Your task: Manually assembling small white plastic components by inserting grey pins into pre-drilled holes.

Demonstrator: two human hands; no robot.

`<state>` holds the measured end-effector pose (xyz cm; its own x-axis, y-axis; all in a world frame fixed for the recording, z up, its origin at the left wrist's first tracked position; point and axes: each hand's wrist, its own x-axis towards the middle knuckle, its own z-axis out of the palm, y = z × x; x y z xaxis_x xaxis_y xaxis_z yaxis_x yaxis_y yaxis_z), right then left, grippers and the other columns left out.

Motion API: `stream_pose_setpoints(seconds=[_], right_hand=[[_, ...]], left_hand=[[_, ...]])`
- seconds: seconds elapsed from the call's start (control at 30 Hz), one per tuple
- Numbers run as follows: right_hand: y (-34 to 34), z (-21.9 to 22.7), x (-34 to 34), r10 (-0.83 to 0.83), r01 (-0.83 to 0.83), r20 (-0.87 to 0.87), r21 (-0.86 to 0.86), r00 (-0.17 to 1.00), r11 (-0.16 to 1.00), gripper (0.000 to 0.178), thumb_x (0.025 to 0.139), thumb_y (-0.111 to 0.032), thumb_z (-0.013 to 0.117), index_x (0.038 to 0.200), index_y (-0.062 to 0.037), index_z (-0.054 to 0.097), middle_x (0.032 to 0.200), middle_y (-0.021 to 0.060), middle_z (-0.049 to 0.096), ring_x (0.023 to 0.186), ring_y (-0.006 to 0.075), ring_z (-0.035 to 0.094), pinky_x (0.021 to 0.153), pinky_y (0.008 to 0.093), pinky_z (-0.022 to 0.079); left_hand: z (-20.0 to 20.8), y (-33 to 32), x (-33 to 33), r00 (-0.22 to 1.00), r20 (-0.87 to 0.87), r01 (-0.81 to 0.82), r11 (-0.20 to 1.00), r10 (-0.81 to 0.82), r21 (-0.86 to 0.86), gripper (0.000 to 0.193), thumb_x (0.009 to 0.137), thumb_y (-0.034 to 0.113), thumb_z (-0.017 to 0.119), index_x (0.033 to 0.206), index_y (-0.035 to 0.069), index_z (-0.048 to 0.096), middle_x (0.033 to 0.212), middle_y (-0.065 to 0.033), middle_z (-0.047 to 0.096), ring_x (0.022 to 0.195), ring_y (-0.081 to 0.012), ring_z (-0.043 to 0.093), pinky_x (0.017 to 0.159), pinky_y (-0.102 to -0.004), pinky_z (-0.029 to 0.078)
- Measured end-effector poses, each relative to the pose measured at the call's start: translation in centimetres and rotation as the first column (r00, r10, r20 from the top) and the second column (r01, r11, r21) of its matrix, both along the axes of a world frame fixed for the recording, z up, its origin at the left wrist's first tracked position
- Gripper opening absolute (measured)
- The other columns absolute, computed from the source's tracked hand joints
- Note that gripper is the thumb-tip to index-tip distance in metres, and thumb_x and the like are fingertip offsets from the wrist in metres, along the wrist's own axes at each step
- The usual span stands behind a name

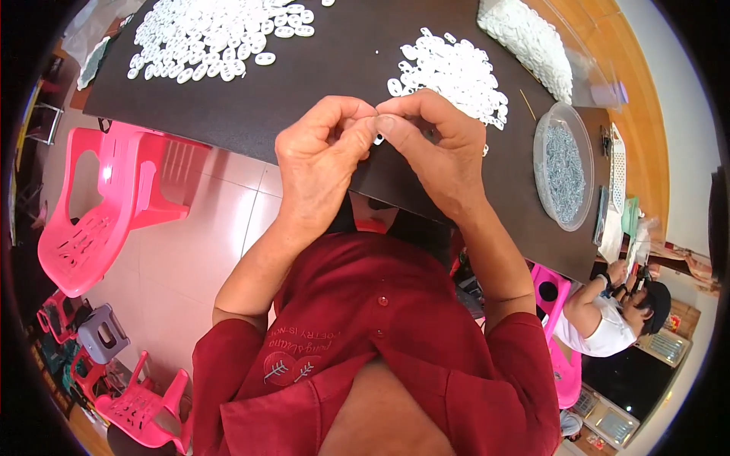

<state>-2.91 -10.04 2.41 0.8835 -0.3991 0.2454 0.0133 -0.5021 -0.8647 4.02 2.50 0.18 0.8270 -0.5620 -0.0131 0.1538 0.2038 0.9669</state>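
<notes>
While the left hand [315, 159] and right hand [445, 152] meet at the fingertips, each grip narrow, they pinch a white piece [379, 140] above the bench [342, 64], near its front edge; a pile [452, 76] lies beyond, a clear tub [541, 167] by the right edge.

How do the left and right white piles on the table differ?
The left pile spreads wider than the right pile. The left pile reaches the picture's top edge; the right pile doesn't. The right pile is near the right hand; the left pile, farther off. Both are loose white pieces on the dark table.
</notes>
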Motion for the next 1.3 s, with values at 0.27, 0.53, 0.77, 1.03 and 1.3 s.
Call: stream_pose_setpoints(seconds=[0.27, 0.53, 0.77, 1.03, 1.3], right_hand=[[-0.4, 0.4, 0.1, -0.032, 0.075, -0.104, 0.442, 0.994, 0.894, 0.015, 0.082, -0.01, 0.065, 0.09, 0.0022, 0.066, 0.076, 0.0044, 0.064, 0.067, 0.0077, 0.056, 0.061, 0.0197, 0.043], [0.5, -0.5, 0.0, -0.05, 0.064, -0.043, 0.476, 0.998, 0.877, 0.018, 0.084, -0.013, 0.064, 0.093, 0.0022, 0.064, 0.077, 0.0048, 0.064, 0.068, 0.0074, 0.055, 0.06, 0.0198, 0.043], [1.0, -0.3, 0.0, -0.064, 0.055, 0.002, 0.488, 0.998, 0.871, 0.017, 0.084, -0.013, 0.064, 0.092, 0.0024, 0.064, 0.078, 0.0045, 0.064, 0.07, 0.0078, 0.056, 0.061, 0.0196, 0.043], [1.0, -0.5, 0.0, -0.067, 0.064, -0.009, 0.461, 0.998, 0.885, 0.016, 0.084, -0.013, 0.063, 0.091, 0.0024, 0.064, 0.078, 0.004, 0.063, 0.069, 0.0073, 0.055, 0.061, 0.0198, 0.043], [1.2, -0.6, 0.2, -0.077, 0.073, -0.01, 0.459, 0.997, 0.886, 0.015, 0.085, -0.012, 0.062, 0.09, 0.0025, 0.063, 0.077, 0.0029, 0.062, 0.068, 0.0067, 0.054, 0.061, 0.0195, 0.043]], left_hand=[[-0.2, 0.4, 0.3, 0.994, 0.098, -0.04, 0.999, 0.043, -0.034, 0.011, 0.085, 0.003, 0.062, 0.094, -0.002, 0.064, 0.08, -0.0013, 0.059, 0.066, -0.0067, 0.054, 0.057, -0.0188, 0.045], [-1.0, 0.2, 0.4, 0.996, 0.084, -0.035, 0.996, 0.042, -0.085, 0.013, 0.086, 0.002, 0.059, 0.098, -0.002, 0.063, 0.081, -0.0015, 0.058, 0.068, -0.0062, 0.053, 0.059, -0.0184, 0.045], [-0.2, 0.4, 0.2, 0.999, 0.002, 0.036, 0.996, -0.036, -0.079, 0.011, 0.088, 0.006, 0.058, 0.096, -0.001, 0.061, 0.08, -0.0002, 0.06, 0.068, -0.0048, 0.054, 0.057, -0.0181, 0.045], [0.0, 0.4, 0.0, 1.0, 0.029, -0.003, 1.0, 0.004, -0.021, 0.012, 0.087, 0.005, 0.059, 0.097, -0.001, 0.062, 0.079, -0.0003, 0.06, 0.068, -0.0042, 0.053, 0.057, -0.0178, 0.044], [-0.1, 0.4, -0.1, 0.994, 0.106, -0.028, 1.0, 0.026, 0.014, 0.01, 0.086, 0.0, 0.058, 0.095, -0.003, 0.062, 0.079, -0.0007, 0.057, 0.066, -0.0041, 0.051, 0.056, -0.0182, 0.043]])
